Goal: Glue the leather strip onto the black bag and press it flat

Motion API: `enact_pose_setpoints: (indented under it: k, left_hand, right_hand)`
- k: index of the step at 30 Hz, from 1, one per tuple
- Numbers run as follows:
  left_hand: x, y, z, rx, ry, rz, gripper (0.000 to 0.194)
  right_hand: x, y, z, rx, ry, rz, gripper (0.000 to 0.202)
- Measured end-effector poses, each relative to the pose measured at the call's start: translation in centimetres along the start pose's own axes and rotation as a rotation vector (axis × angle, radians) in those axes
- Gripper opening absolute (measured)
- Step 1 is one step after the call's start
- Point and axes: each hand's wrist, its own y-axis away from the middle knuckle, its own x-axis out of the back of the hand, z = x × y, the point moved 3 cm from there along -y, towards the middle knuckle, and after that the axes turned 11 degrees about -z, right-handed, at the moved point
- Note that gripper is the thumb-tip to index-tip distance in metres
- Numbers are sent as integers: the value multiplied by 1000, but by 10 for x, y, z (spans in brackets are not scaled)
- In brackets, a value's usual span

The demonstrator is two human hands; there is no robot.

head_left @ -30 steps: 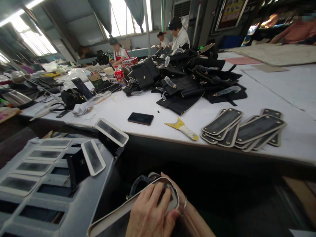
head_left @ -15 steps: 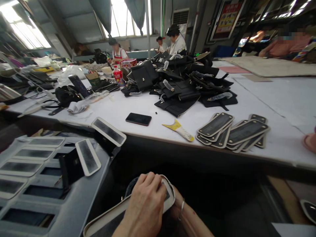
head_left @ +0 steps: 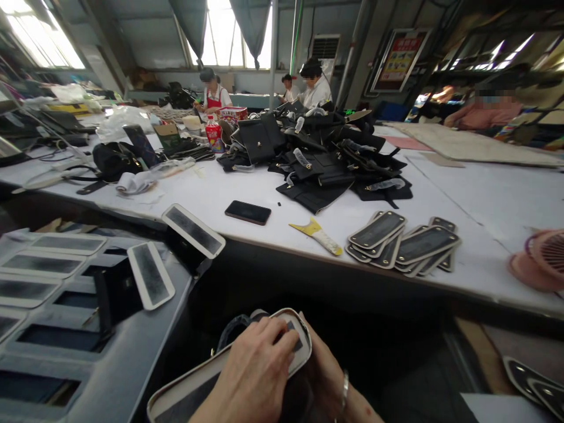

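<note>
While your left grip (head_left: 258, 364) lies across the pale-rimmed piece (head_left: 189, 396), its fingers are bent onto the upper right end. Your right grip (head_left: 324, 352) sits against that end from the right, below a bracelet (head_left: 345, 388) on the wrist. Whether either grip is clamped cannot be told, because the contact surfaces are partly hidden. The piece is tilted, in front of the near edge of the white worktop (head_left: 207, 194).

Observe the surroundings. On the worktop, a phone (head_left: 248, 212) and a yellow tool (head_left: 318, 235) lie near the front edge, with eyeleted panels (head_left: 427, 245) overlapping to their right. A heap of black bags (head_left: 317, 164) occupies the area behind them. To your left, a grey board (head_left: 118, 364) with rectangular openings carries loose pale-rimmed panels (head_left: 151, 276); another panel (head_left: 194, 231) slants between the board and the worktop.

Note the concealed areas. Your left grip covers the middle of the piece, and the lower edge of the view cuts off its near end. Behind it, a dark loop (head_left: 228, 329) is partly hidden. The pink fan (head_left: 544, 261) at right is cut off by the view, and the space under the worktop is too dark to make out.
</note>
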Motion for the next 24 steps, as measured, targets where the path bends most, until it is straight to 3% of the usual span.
enact_pose_setpoints:
  k: [7,16,21,24]
  left_hand:
    - [-7,2,-5,-32,-52,-40,36]
    - [-11,2,-10,-70,-51,-14,38]
    - [7,-2,-19,-103,22,-32,29]
    - [25,-15,-30,-79,122,23,29]
  right_hand:
    - [-32,21,-15,-3,7,53,50]
    - [-29,20,-23,10,167,84,52]
    - [-21,22,-17,-24,249,147,55]
    - [-17,23,-15,-49,282,206,56]
